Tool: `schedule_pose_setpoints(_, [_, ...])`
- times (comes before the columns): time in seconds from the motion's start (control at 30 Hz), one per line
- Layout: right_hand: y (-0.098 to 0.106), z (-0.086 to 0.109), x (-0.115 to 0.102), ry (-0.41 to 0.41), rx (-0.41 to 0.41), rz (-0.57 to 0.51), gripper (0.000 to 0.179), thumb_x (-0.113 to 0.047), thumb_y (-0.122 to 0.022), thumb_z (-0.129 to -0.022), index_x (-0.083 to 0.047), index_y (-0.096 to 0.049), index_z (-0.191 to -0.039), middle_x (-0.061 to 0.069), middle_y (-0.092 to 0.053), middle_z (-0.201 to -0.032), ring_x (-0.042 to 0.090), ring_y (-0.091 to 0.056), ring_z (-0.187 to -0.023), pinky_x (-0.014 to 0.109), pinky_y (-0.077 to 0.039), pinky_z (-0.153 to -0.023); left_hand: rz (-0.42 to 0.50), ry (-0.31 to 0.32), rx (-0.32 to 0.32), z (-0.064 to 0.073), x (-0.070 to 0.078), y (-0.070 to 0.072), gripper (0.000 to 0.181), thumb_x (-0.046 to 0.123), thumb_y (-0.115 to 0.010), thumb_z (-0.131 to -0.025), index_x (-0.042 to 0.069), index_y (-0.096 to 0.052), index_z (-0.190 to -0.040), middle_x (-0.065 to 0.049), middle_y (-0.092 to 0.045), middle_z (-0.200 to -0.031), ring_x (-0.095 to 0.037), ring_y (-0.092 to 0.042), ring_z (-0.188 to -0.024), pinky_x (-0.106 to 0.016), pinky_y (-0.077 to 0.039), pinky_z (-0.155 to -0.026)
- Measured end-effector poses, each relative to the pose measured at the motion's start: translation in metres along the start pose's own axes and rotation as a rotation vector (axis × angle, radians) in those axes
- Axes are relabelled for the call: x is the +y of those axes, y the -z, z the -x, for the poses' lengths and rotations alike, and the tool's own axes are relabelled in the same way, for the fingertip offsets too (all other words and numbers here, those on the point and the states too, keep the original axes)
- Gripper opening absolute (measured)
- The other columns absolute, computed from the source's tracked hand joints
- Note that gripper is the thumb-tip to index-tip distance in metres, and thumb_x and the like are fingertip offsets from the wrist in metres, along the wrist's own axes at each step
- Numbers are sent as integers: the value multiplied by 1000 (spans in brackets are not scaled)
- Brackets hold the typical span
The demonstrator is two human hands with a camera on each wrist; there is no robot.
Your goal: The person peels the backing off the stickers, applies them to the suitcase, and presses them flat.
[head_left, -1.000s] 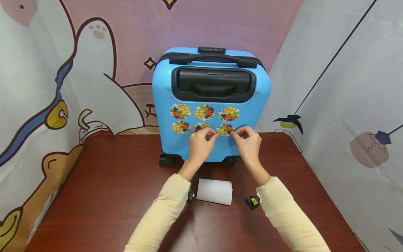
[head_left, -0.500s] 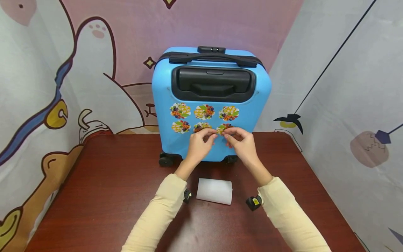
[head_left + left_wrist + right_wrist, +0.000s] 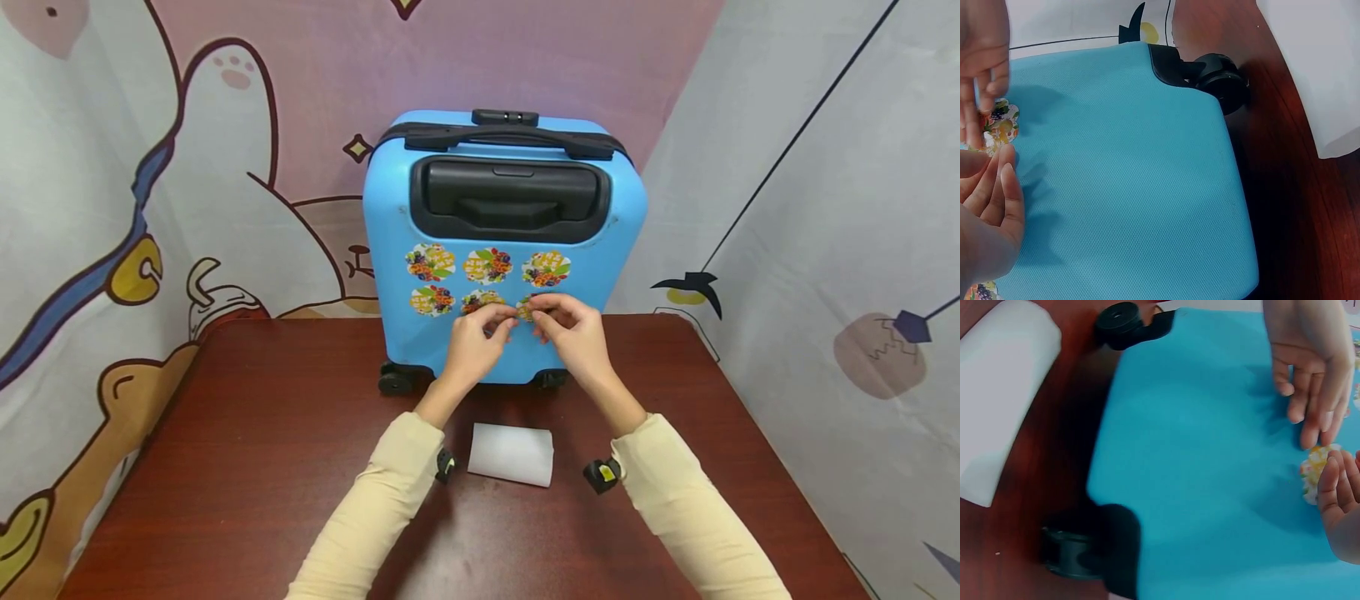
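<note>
A blue suitcase (image 3: 405, 333) stands upright on the table, with round fruit stickers in two rows on its front. My left hand (image 3: 472, 346) pinches the left edge of the lower right sticker (image 3: 1005, 122); thumb and fingertips meet there in the right wrist view. My right hand (image 3: 581, 342) has its thumb and bent index finger in front of the same sticker and covers its right part. Whether these fingers pinch or only touch it is unclear. Above it is the upper right sticker (image 3: 546, 269); the lower middle sticker (image 3: 480, 300) is partly behind my left hand.
A curled white sheet (image 3: 510, 454) lies on the brown table (image 3: 262, 467) between my forearms. Black wheels (image 3: 395, 381) show at the suitcase's base. Patterned cloth (image 3: 300, 125) hangs behind and at the sides.
My right hand has moved left from the sticker's right edge and now covers more of its face. My left hand stays almost still at the left edge.
</note>
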State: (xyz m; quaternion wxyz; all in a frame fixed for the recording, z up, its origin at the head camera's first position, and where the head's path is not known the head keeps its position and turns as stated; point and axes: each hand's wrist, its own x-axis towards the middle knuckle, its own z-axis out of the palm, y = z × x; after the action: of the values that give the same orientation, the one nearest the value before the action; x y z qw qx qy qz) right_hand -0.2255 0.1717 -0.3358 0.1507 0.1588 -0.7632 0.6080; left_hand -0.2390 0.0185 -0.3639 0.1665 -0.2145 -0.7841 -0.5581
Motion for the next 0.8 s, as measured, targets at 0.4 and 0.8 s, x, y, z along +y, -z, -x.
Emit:
schedule_pose_setpoints(0.4, [5,17,30,-109,-19,47,17,-3,-60,-87,4,-65,-101,19,-64,-98,21,-59,-64,31,-50,-57,14,29,-30,2,3,1,16,8,-57,-90,3,-66,-103,-9,-68,-91,-16,-64,-69,-20,-49,-59])
schedule_pose_setpoints(0.8, [3,7,7,-130,-28,34,18,-1,-59,-87,7,-63,-103,24,-64,-97,32,-59,-68,35,-50,-57,34,33,-17,2,3,2,16,6,-57,-89,2,-66,-102,-9,-68,-88,-15,-64,-68,-20,-49,-59])
